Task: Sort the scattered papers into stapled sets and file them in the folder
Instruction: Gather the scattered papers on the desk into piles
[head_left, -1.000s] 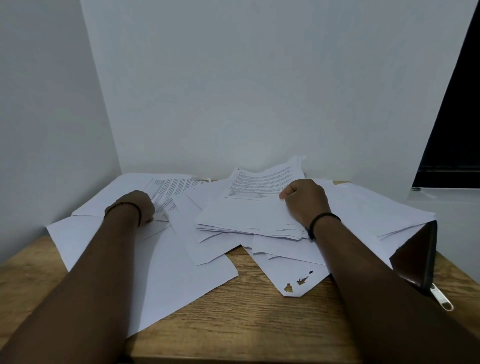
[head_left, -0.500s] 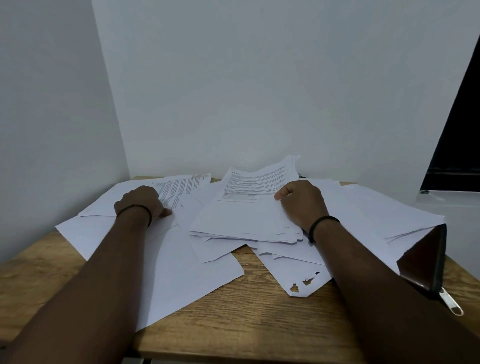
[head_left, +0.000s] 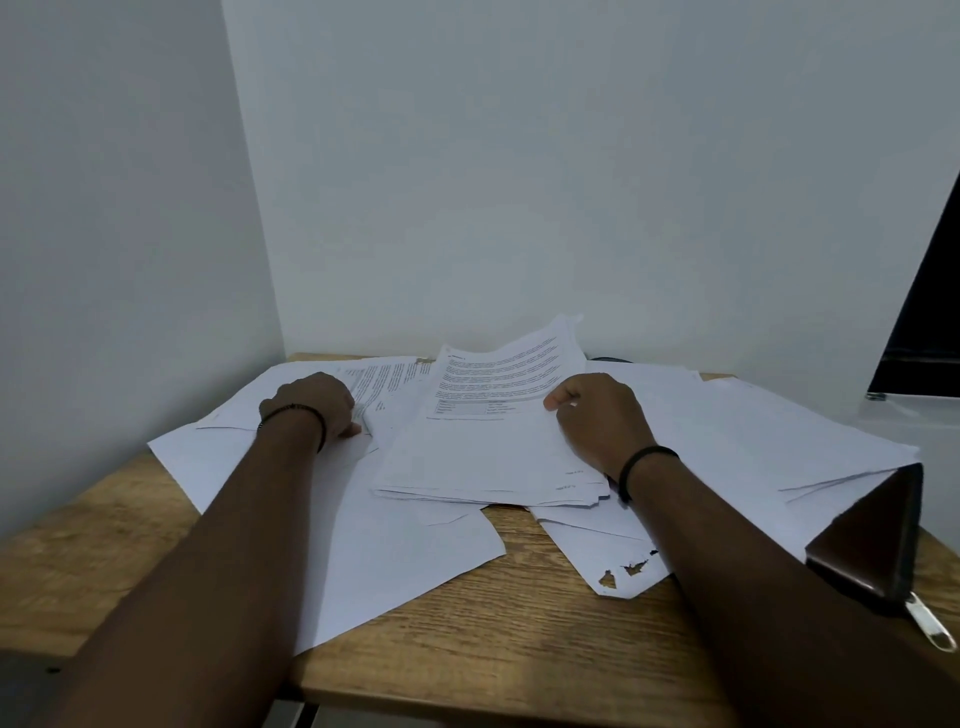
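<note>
You are looking down at a wooden table (head_left: 519, 639) pushed into a corner where two plain pale walls (head_left: 519, 156) meet. A dark opening (head_left: 930, 312), perhaps a window or doorway, shows past the table's far right corner.

Loose white papers (head_left: 395, 551) cover most of the far half of the table, spreading from the left edge to the right edge, while the near edge shows bare wood grain. A thicker stack (head_left: 483, 467) lies near the middle, its top printed sheet (head_left: 498, 379) curling up toward the back wall. One sheet with a torn, ragged corner (head_left: 623, 566) lies toward the near right.

Your left hand (head_left: 317, 405) rests knuckles up on the papers near the far left corner, fingers curled under; you cannot tell whether they pinch a sheet. Your right hand (head_left: 597, 421) sits on the right side of the stack, fingers curled with the thumb on the printed sheet; whether it grips is unclear. Each wrist wears a dark band (head_left: 644, 462).

A brown zipped folder (head_left: 872, 545) lies at the right edge of the table, partly over the papers, with its metal zip pull (head_left: 932, 623) toward the near edge.
</note>
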